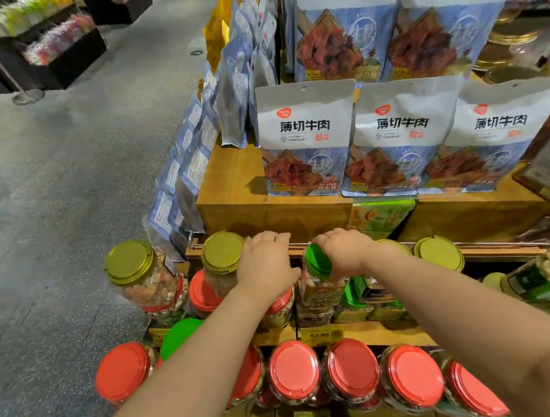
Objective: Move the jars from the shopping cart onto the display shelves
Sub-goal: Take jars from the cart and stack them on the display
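My right hand grips a clear jar with a green lid by its top, over the middle wooden shelf. My left hand rests on a jar beside it, whose red-banded lower part shows under my wrist; the fingers curl over the jar's top. Gold-lidded jars stand left of my hands, one at the shelf's corner. A row of red-lidded jars fills the lowest shelf. The shopping cart is out of view.
Blue-and-white bags of beef snack stand on the upper wooden tier. More gold-lidded jars sit to the right. A yellow price tag marks the shelf edge. Grey aisle floor lies left, with dark candy displays beyond.
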A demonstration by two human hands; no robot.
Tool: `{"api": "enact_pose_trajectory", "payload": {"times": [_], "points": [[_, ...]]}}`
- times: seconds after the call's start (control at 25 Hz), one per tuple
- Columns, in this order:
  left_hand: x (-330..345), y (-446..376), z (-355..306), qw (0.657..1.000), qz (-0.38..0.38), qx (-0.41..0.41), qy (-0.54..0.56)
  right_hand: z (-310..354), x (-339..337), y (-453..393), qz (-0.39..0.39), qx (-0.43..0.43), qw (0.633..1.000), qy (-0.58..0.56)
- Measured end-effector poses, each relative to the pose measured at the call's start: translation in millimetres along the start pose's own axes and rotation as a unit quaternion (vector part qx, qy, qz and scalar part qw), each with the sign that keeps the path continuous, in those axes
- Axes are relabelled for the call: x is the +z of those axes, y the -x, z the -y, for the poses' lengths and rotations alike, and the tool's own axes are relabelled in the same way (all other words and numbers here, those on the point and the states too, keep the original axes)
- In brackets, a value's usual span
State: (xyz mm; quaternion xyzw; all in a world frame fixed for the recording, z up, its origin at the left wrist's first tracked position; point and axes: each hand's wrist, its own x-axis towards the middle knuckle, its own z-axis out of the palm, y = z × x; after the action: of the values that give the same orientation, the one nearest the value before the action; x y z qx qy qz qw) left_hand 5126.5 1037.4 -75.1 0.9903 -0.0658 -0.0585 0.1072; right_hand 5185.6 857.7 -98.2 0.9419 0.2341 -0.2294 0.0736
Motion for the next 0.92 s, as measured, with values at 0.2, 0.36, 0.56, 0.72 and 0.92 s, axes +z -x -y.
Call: {"api": "enact_pose_trajectory", "payload": {"times": [0.2,0.36,0.56,0.72,0.92], "points": [[42,-25,-39,0.985,0.150,0.039,0.078,-28,7,19,-0.019,-0.015,0.999,-0.046],[60,-50,-53,0.984,0.165,0.068,-0.006,-67,5,38,0.009,0.049,0.998,-0.033],[64,-65,-64,0.990,0.092,0.065,-0.083,-81,21,43,0.063,0.061,0.996,-0.016],[69,-77,-61,0.994,0.085,0.055,-0.041,-89,34,44,0.054,0.058,0.997,0.020],[75,-89,-59,0.992,0.109,0.067,-0.012,-93,40,44,0.036,0.052,0.997,0.033]]}}
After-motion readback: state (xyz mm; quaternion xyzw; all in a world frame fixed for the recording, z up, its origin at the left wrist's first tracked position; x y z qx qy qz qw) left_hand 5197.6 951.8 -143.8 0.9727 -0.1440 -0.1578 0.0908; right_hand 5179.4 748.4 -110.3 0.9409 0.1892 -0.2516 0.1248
